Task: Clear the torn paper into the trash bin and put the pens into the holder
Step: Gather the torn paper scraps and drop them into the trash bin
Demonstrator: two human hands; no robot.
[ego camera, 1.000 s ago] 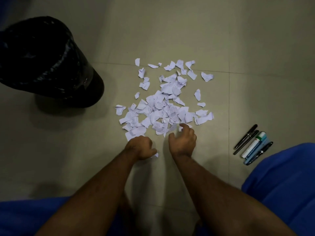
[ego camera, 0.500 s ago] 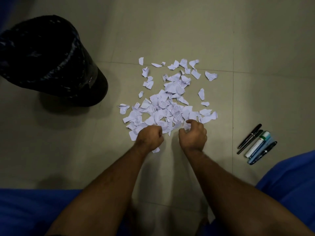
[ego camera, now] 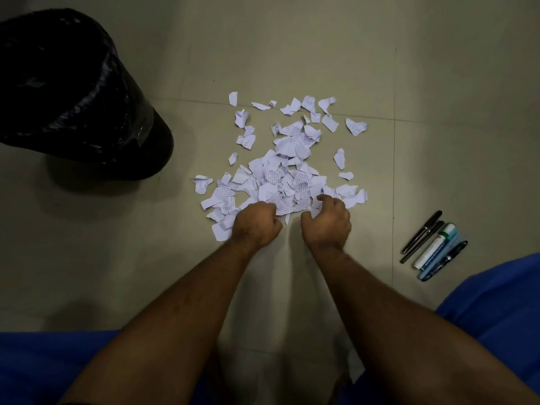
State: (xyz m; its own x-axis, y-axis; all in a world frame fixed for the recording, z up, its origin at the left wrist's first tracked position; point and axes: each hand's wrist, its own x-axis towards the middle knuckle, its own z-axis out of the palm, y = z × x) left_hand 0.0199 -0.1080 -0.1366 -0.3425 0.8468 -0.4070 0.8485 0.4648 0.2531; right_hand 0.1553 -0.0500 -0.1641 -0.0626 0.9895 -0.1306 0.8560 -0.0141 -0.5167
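Observation:
Torn paper (ego camera: 287,171), white scraps with printed text, lies scattered in a pile on the floor tiles. My left hand (ego camera: 255,226) is curled into a fist at the pile's near edge, pressing on scraps. Beside it, my right hand (ego camera: 327,220) has its fingers hooked over scraps at the pile's near right edge, thumb a little apart. Several pens and a white marker (ego camera: 432,247) lie side by side on the floor to the right, away from both hands. The trash bin (ego camera: 73,92), lined with a black bag, stands at the upper left. No pen holder is in view.
Blue-clad knees frame the bottom left (ego camera: 43,366) and bottom right (ego camera: 496,302) of the view. Bare beige floor tiles (ego camera: 292,39) stretch beyond the pile and between the bin and the paper.
Both hands have moved forward from just short of the pile onto its near edge and closed over scraps. The nearest scraps have been pushed together.

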